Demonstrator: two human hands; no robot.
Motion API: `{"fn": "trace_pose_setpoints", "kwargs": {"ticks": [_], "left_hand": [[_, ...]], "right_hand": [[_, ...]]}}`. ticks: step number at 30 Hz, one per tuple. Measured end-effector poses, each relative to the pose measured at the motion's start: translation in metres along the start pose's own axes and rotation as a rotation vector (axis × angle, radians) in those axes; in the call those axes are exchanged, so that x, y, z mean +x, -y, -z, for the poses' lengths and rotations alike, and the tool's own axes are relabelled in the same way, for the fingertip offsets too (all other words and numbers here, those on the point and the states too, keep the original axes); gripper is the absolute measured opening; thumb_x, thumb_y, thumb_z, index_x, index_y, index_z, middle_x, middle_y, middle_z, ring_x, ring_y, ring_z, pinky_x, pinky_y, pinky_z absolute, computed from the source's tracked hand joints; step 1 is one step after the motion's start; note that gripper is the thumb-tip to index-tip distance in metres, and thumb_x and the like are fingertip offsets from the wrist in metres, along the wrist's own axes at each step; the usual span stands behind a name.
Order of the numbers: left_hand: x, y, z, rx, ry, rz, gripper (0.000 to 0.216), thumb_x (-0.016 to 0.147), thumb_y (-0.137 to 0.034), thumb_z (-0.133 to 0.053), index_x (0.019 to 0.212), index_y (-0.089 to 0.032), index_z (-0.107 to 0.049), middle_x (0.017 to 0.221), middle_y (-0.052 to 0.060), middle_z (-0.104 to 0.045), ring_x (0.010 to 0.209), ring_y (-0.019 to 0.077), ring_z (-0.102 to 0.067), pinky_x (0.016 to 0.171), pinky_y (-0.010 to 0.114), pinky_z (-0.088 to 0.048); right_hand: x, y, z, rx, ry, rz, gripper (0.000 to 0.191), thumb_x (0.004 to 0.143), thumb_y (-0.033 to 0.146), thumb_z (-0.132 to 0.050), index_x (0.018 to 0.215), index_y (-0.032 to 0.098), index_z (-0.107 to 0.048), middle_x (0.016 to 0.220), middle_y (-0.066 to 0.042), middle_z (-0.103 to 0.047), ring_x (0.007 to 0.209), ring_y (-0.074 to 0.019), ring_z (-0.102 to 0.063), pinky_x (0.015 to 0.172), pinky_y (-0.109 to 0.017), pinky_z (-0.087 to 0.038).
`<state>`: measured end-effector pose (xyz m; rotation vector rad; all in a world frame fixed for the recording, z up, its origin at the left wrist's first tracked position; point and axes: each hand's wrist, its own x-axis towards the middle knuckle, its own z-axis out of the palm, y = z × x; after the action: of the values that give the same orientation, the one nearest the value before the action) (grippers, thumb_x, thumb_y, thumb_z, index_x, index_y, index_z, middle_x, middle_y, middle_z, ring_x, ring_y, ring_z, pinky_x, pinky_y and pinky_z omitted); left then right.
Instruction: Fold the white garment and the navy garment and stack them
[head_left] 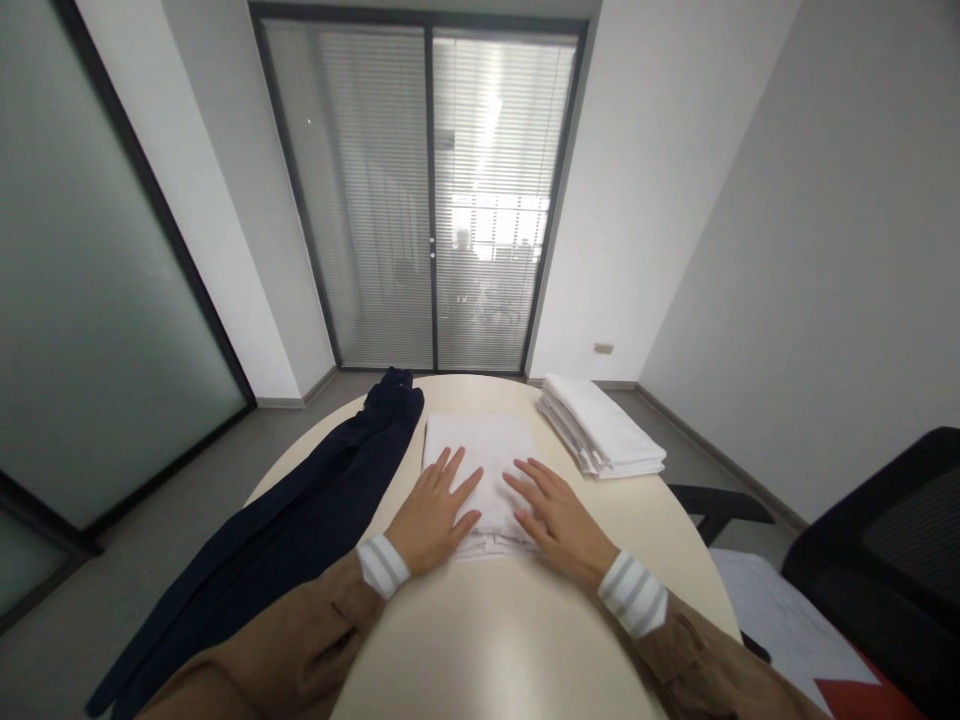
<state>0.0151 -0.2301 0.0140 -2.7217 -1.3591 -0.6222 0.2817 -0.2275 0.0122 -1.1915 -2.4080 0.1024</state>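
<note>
I see left hand and right hand flat on folded white cloth, middle of desk; fingers apart, clamping nothing. Dark garment over left edge, white stack by far right edge. Likely smoothing step; next move calls for light, even pressure.

Round cream tabletop, middle: square folded white cloth under left hand and right hand
Left: long navy cloth garment
Far right: folded white cloth stack
Behind table: black-framed glass door
Right, off table: black mesh-backed chair
</note>
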Motion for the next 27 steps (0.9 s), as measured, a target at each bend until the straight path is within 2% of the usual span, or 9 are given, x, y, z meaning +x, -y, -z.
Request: {"fn": "trace_pose_setpoints", "kwargs": {"ticks": [3, 6, 9, 11, 13, 15, 18, 20, 27], "left_hand": [[-0.001, -0.002, -0.016, 0.007, 0.142, -0.084, 0.063, 0.098, -0.047, -0.045, 0.156, -0.028, -0.027, 0.164, 0.012, -0.017, 0.15, 0.038, -0.014, 0.116, 0.06, -0.024], [-0.007, 0.0, -0.028, 0.016, 0.206, -0.14, 0.063, 0.099, -0.045, -0.044, 0.156, -0.03, -0.023, 0.164, 0.011, -0.017, 0.149, 0.0383, -0.014, 0.115, 0.062, -0.022], [-0.01, 0.0, -0.028, 0.02, 0.196, -0.208, 0.059, 0.099, -0.039, -0.045, 0.155, -0.032, -0.027, 0.165, 0.008, -0.016, 0.15, 0.0364, -0.012, 0.116, 0.06, -0.023], [-0.01, -0.002, -0.024, 0.015, 0.189, -0.258, 0.058, 0.098, -0.036, -0.047, 0.154, -0.031, -0.03, 0.165, 0.008, -0.017, 0.15, 0.0343, -0.015, 0.116, 0.056, -0.026], [-0.009, -0.006, -0.019, 0.013, 0.185, -0.3, 0.058, 0.097, -0.031, -0.049, 0.153, -0.028, -0.032, 0.164, 0.009, -0.019, 0.149, 0.0329, -0.019, 0.116, 0.053, -0.029], [-0.008, -0.011, -0.015, 0.012, 0.186, -0.339, 0.057, 0.096, -0.028, -0.049, 0.151, -0.026, -0.035, 0.162, 0.01, -0.025, 0.148, 0.0323, -0.023, 0.115, 0.052, -0.031], [-0.007, -0.016, -0.013, -0.015, 0.188, -0.395, 0.052, 0.097, -0.024, -0.046, 0.149, -0.022, -0.038, 0.156, 0.011, -0.038, 0.145, 0.0295, -0.032, 0.113, 0.049, -0.036], [-0.006, -0.018, -0.014, -0.056, 0.186, -0.413, 0.048, 0.097, -0.021, -0.044, 0.145, -0.019, -0.043, 0.15, 0.011, -0.047, 0.141, 0.0273, -0.039, 0.11, 0.045, -0.04], [-0.002, -0.016, -0.019, -0.153, 0.06, -0.333, 0.03, 0.099, -0.02, -0.044, 0.122, -0.015, -0.062, 0.13, 0.009, -0.065, 0.122, 0.0221, -0.06, 0.104, 0.036, -0.049]], "right_hand": [[-0.006, 0.0, -0.017, -0.012, 0.212, 0.055, 0.059, 0.101, 0.051, -0.038, 0.155, 0.03, -0.03, 0.162, -0.007, -0.026, 0.15, -0.0309, -0.017, 0.12, -0.056, -0.02], [-0.01, 0.0, -0.02, -0.002, 0.295, 0.033, 0.062, 0.1, 0.056, -0.037, 0.155, 0.029, -0.031, 0.162, -0.008, -0.026, 0.15, -0.0318, -0.018, 0.119, -0.056, -0.021], [-0.003, 0.005, -0.005, 0.003, 0.304, 0.039, 0.064, 0.095, 0.062, -0.043, 0.148, 0.024, -0.045, 0.155, -0.012, -0.04, 0.143, -0.0333, -0.033, 0.114, -0.053, -0.031], [0.008, 0.009, 0.008, 0.019, 0.311, 0.043, 0.057, 0.096, 0.06, -0.041, 0.135, 0.023, -0.058, 0.139, -0.013, -0.057, 0.129, -0.0302, -0.051, 0.108, -0.048, -0.039], [0.023, 0.009, 0.015, 0.041, 0.302, 0.043, 0.051, 0.1, 0.054, -0.035, 0.125, 0.021, -0.065, 0.127, -0.012, -0.065, 0.118, -0.026, -0.059, 0.105, -0.044, -0.043], [0.038, 0.004, 0.013, 0.042, 0.281, 0.038, 0.052, 0.102, 0.052, -0.032, 0.131, 0.021, -0.062, 0.136, -0.013, -0.059, 0.128, -0.0264, -0.052, 0.11, -0.045, -0.038], [0.056, -0.011, -0.002, 0.019, 0.3, 0.017, 0.058, 0.101, 0.054, -0.032, 0.148, 0.024, -0.045, 0.159, -0.011, -0.034, 0.148, -0.0306, -0.026, 0.119, -0.052, -0.023], [0.062, -0.022, -0.015, 0.02, 0.329, 0.005, 0.06, 0.1, 0.055, -0.034, 0.153, 0.027, -0.037, 0.162, -0.008, -0.025, 0.15, -0.0314, -0.018, 0.12, -0.055, -0.018], [0.056, -0.041, -0.034, 0.08, 0.23, 0.051, 0.056, 0.099, 0.052, -0.04, 0.149, 0.028, -0.043, 0.158, -0.008, -0.035, 0.148, -0.0276, -0.027, 0.119, -0.052, -0.022]]}}
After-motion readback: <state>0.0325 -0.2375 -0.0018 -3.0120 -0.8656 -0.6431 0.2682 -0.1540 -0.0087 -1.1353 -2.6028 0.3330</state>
